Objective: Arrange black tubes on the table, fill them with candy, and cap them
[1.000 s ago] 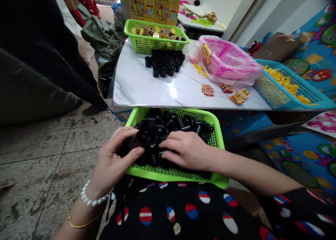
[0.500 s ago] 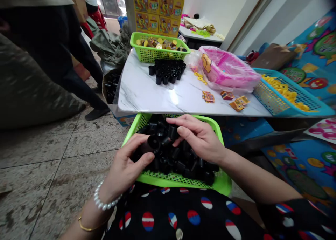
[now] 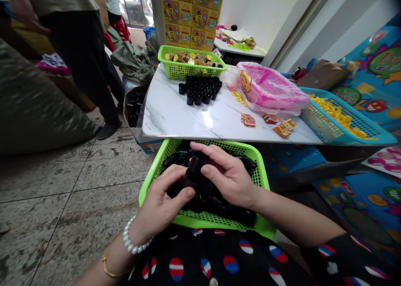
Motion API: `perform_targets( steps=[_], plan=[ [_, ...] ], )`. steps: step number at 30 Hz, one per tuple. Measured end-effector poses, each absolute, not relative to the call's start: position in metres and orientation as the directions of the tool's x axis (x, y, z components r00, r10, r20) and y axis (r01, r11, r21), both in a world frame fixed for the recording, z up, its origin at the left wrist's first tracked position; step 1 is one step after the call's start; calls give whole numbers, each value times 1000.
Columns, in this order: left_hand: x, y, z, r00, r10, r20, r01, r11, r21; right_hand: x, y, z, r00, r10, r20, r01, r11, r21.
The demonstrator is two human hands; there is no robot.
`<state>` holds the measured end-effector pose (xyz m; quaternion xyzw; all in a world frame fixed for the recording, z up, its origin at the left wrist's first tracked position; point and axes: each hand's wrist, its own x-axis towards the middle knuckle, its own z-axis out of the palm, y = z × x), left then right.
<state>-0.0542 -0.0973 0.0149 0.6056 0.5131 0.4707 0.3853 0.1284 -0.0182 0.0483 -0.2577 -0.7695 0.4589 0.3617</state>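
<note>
A black plastic cylinder (image 3: pixel 196 164) is being held roughly upright just above the basket, gripped in a narrow pinch between the left hand (image 3: pixel 163 198) and the right hand (image 3: pixel 228 175). A loose heap of cylinders (image 3: pixel 206 202) is remaining in the green mesh basket (image 3: pixel 200 221) resting on the person's lap. Farther out, a cluster of cylinders (image 3: pixel 200 89) is standing upright on the marble desk (image 3: pixel 175 119), just in front of a second green basket (image 3: pixel 191 67) holding small gold and brown pieces.

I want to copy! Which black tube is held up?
The upright tube between the left hand and right hand, above the others heaped in the green basket.
</note>
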Motion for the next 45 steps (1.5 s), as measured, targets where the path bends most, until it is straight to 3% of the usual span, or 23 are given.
perform_targets(
  steps=[5,8,14,19,23,26,29,31,34,38,45],
  plan=[
    [-54,-98,16,4,990,143,235,-140,962,130,-16,46,-548,824,141,-52,135,-990],
    [-56,-98,16,11,985,170,305,-165,938,132,-16,47,-552,825,122,-67,102,-993],
    [-60,-98,16,18,984,174,386,-168,907,139,-15,55,-570,789,228,157,377,-913],
    [-62,-100,20,40,984,175,453,-173,875,140,-16,59,-625,714,316,249,566,-786],
    [-57,-100,18,49,972,231,483,-226,846,139,-20,60,-764,498,410,162,763,-625],
    [-48,-97,15,49,958,282,478,-270,836,137,-25,58,-822,375,429,78,820,-567],
    [-42,-95,14,124,947,296,453,-319,833,137,-24,53,-769,439,464,112,808,-579],
    [-43,-95,15,152,955,255,439,-297,848,139,-18,51,-670,581,462,170,725,-667],
    [-51,-92,16,137,977,165,394,-207,895,143,-4,54,-557,771,310,230,501,-834],
    [-60,-73,19,141,970,200,375,-239,896,141,14,60,-669,720,184,255,455,-853],
    [-53,-3,36,203,878,433,567,-466,679,124,59,64,-553,794,253,221,433,-874]
  ],
)
